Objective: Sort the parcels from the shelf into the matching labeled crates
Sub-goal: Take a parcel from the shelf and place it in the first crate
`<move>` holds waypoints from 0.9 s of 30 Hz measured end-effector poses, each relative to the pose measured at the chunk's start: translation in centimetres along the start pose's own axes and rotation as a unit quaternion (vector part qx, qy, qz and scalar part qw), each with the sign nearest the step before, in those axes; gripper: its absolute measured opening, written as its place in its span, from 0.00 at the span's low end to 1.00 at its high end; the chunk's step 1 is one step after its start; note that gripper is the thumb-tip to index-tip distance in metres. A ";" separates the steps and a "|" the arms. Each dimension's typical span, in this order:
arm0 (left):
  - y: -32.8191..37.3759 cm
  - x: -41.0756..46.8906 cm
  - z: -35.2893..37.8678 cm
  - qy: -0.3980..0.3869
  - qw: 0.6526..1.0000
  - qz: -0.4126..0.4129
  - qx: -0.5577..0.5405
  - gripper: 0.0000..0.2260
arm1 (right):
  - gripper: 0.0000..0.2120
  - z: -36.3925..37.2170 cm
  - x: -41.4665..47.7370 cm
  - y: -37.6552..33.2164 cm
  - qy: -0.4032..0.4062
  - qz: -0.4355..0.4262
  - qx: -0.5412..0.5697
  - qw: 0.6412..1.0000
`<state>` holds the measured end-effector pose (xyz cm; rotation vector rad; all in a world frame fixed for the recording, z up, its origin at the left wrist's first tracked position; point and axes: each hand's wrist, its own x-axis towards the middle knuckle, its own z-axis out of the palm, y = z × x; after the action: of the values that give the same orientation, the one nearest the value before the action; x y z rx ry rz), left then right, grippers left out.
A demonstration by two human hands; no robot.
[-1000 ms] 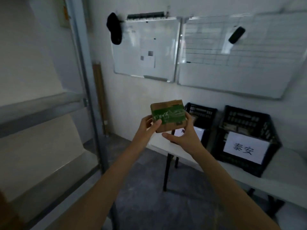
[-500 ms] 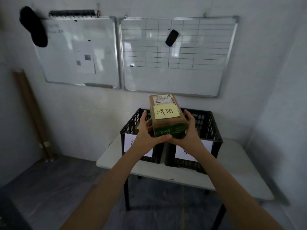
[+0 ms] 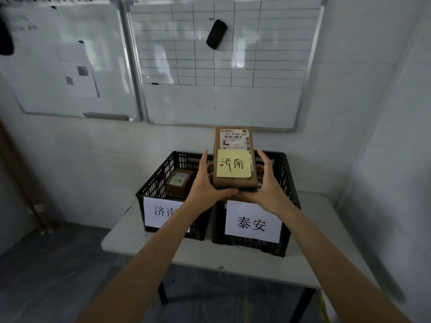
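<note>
Count: two parcels, two crates, two whiteboards.

You hold one parcel [image 3: 233, 145] in the air with both hands. Your left hand [image 3: 206, 186] and right hand [image 3: 268, 186] each clasp a side, fingers curled up the sides, thumbs meeting under the near edge. A yellow sticky note [image 3: 234, 167] on top reads 济南. The parcel hangs above where the crates meet, more on the right crate's side.

The left crate [image 3: 156, 183], paper label [image 3: 161, 212] 济南, sits at the desk's [image 3: 326, 243] left edge with the second parcel [image 3: 179, 185] inside. The right crate [image 3: 288, 183], label [image 3: 253, 223] 泰安, stands just beside it. Your left forearm hides part of the left label, and your hands and the parcel block the view into the right crate.

On the wall behind are a plain whiteboard [image 3: 58, 54] and a gridded whiteboard [image 3: 233, 96], which carries one black eraser [image 3: 216, 33].
</note>
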<state>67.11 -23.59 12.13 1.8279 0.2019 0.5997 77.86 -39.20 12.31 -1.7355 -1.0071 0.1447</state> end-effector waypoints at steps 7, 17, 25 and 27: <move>-4.6 6.3 -0.1 -0.015 1.000 -0.017 0.021 0.56 | 0.61 0.7 5.3 4.4 0.008 0.035 -0.058 0.998; -12.6 19.4 -6.5 -0.023 0.995 -0.037 0.090 0.55 | 0.65 6.4 20.2 10.2 0.003 0.072 -0.113 0.991; -21.5 28.3 -15.4 -0.051 0.987 -0.103 0.115 0.59 | 0.64 15.8 30.8 13.5 -0.048 0.071 -0.118 0.989; -24.3 30.0 -17.0 -0.076 0.984 -0.115 0.111 0.59 | 0.60 18.1 32.6 15.2 -0.070 0.088 -0.117 0.987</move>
<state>88.13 11.62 2.42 2.0205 0.3841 0.2838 97.11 -4.81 3.96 -2.0528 -1.0022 0.2744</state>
